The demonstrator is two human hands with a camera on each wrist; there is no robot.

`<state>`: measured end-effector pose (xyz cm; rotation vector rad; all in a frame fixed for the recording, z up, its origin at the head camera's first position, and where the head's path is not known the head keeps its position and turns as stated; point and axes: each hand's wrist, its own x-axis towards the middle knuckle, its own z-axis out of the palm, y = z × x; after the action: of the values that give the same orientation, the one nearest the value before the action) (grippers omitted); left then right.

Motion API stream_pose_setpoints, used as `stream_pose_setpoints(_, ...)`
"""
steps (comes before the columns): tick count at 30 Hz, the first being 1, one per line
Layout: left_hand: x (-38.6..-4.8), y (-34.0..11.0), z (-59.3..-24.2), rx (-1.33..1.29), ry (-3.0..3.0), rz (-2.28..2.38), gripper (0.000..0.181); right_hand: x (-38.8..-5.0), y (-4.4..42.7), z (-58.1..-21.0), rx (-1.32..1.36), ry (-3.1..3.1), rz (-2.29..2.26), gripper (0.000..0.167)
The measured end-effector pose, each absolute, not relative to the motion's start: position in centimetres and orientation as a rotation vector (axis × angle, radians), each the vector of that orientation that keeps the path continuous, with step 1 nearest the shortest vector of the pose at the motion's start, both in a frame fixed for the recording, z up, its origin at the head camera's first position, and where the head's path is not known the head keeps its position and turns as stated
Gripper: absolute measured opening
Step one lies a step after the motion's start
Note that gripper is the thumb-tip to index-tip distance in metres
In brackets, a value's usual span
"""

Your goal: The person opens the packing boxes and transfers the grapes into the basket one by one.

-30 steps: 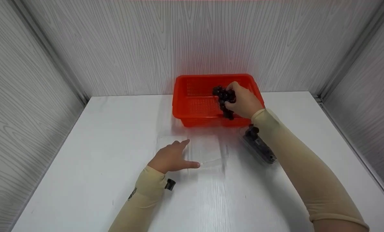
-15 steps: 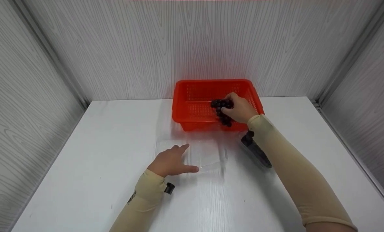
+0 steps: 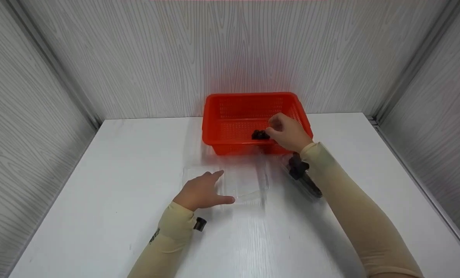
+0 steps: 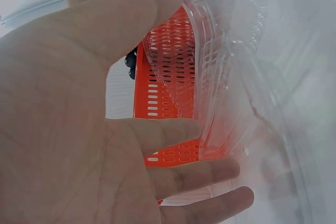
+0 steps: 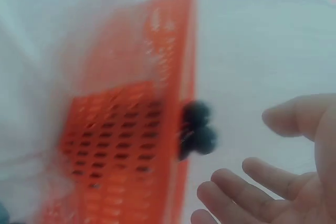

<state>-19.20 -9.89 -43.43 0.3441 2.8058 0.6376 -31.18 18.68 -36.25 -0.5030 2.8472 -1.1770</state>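
**Grapes (image 3: 260,134) inside the red basket (image 3: 249,108), right hand (image 3: 287,133) holding nothing**

Landmark: the basket. The dark grapes sit within it, close to its front wall and right of its middle; the right hand may hide part of the bunch in the head view. The right wrist view is blurred, yet a few berries show just beyond the rim, with a gap between them and the fingers (image 5: 236,190).

Right hand: over the basket's front right part, thumb and fingers apart in the wrist view, grasp released.

Left hand (image 3: 202,193): in front of the basket and toward its left, unclenched, thumb and fingers spread beside a clear container (image 3: 245,179), gripping nothing. (Whether the fingertips press the plastic or only hang by it, I cannot tell.) That container lies before the basket.

Second clear container (image 3: 300,186): front right of the basket, partly behind the right forearm (image 3: 349,204). Dark contents show in it; too little visible to name them.

Step in hand, as I read it: setting the grapes down in the basket, at the point of release. The next move would call for lifting the right hand straight up past the basket's rim, fingers kept apart so no berry snags, with the left hand held steady near the plastic.
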Motion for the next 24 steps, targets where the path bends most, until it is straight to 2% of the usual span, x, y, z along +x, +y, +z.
stream_pose_setpoints(4, -19.0, -9.8, -42.9, 0.345, 2.827, 0.633, 0.095, -28.3, 18.2, -35.3, -0.63, 2.911, -1.225, 0.032)
stream_pose_setpoints(12, -18.1, -9.5, -41.9, 0.419, 2.877, 0.673, 0.088, -23.6, 18.6, -35.5, -0.893, 3.07, -1.267, 0.031)
stream_pose_setpoints(24, -17.6, -9.7, -40.4, 0.535, 2.973, 0.711, 0.075, -22.3, 18.7, -37.5, -0.977, 3.094, -1.388, 0.027)
